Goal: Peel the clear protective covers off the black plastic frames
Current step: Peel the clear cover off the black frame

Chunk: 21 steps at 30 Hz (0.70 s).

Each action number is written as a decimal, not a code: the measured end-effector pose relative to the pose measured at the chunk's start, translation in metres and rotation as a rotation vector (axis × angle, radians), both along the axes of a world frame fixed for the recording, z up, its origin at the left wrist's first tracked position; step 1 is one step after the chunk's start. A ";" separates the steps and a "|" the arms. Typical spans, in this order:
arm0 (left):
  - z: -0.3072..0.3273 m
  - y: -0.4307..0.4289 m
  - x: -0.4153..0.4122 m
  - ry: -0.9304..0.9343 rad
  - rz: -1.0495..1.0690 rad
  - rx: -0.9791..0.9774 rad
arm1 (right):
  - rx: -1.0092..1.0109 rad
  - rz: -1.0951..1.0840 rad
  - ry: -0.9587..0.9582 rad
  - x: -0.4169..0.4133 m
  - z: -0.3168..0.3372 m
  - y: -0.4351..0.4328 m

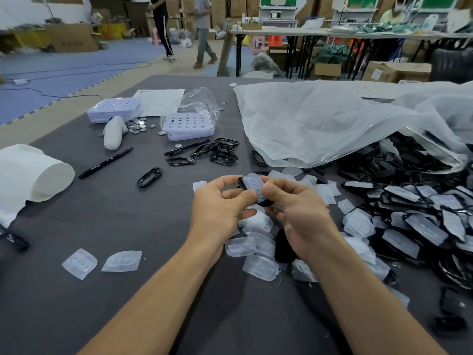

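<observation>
Clear cover [253,185] and right hand [299,213] hide most of the black frame [240,182].

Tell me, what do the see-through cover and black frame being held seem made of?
The cover looks like thin moulded plastic: milky, translucent, with pressed dimples. The black frame under it seems hard glossy plastic; a loose frame on the table shows bright highlights, though coated metal can't be excluded.

On the table [128,303], stripped frames [224,152] lie behind, covered frames [422,226] heap to the right, and loose covers [259,266] lie in front.
</observation>
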<state>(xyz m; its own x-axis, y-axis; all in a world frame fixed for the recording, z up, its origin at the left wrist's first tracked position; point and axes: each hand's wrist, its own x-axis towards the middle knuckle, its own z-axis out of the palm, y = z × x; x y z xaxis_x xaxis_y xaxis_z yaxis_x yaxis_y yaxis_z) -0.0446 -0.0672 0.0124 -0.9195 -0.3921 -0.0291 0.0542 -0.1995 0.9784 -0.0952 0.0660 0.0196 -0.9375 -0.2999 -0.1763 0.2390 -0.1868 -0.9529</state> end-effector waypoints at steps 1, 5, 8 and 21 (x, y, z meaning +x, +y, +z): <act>0.000 0.001 0.000 -0.004 -0.012 -0.008 | 0.011 0.002 0.002 0.000 -0.001 0.000; 0.000 0.003 0.001 -0.001 -0.025 -0.011 | 0.128 -0.068 0.099 0.001 -0.005 -0.004; -0.002 0.004 0.001 0.003 -0.018 -0.022 | 0.206 -0.149 0.194 0.003 -0.009 -0.007; 0.002 0.007 0.002 -0.032 0.008 0.055 | 0.435 -0.282 0.400 0.010 -0.009 -0.009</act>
<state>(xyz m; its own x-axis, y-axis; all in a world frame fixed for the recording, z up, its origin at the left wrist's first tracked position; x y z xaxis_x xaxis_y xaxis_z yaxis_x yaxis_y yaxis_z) -0.0430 -0.0603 0.0143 -0.9145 -0.3967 -0.0802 0.0248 -0.2526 0.9672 -0.0855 0.0569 0.0108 -0.9882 -0.0128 0.1529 -0.1517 0.2326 -0.9607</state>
